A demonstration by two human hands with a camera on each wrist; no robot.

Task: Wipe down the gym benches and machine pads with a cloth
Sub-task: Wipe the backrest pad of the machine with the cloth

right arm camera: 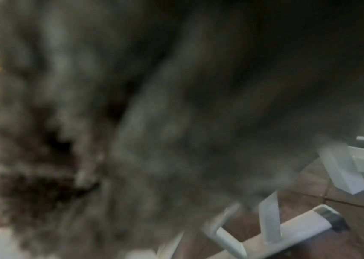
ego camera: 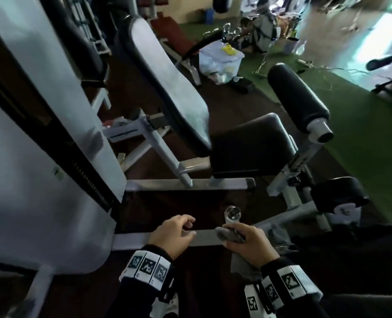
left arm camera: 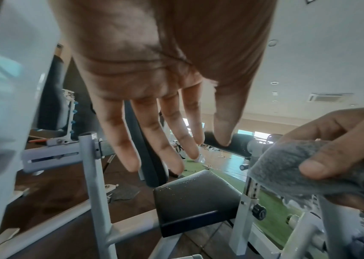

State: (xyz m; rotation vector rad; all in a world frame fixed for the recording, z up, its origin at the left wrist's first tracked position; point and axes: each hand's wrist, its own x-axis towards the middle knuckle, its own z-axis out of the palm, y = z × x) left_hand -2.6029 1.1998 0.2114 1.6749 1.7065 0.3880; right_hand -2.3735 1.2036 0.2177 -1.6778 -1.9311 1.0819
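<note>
My right hand [ego camera: 247, 243] grips a grey cloth [ego camera: 229, 235] low in the head view, and the cloth also hangs below the wrist. In the left wrist view the right thumb [left arm camera: 322, 166] presses on the cloth [left arm camera: 287, 163]. The cloth [right arm camera: 154, 122] fills the right wrist view as a grey blur. My left hand [ego camera: 174, 235] hovers beside it with fingers relaxed and spread [left arm camera: 154, 140], holding nothing. Ahead stands a machine with a black seat pad [ego camera: 250, 145], a tilted backrest pad [ego camera: 172, 88] and a black roller pad [ego camera: 298, 97].
A white weight-stack cover [ego camera: 41, 157] rises at the left. A grey frame bar [ego camera: 190, 183] and a chrome peg [ego camera: 233, 213] lie just beyond my hands. A plastic bin [ego camera: 220, 63] and cables sit on the green floor behind. A lower roller pad [ego camera: 339, 193] is at the right.
</note>
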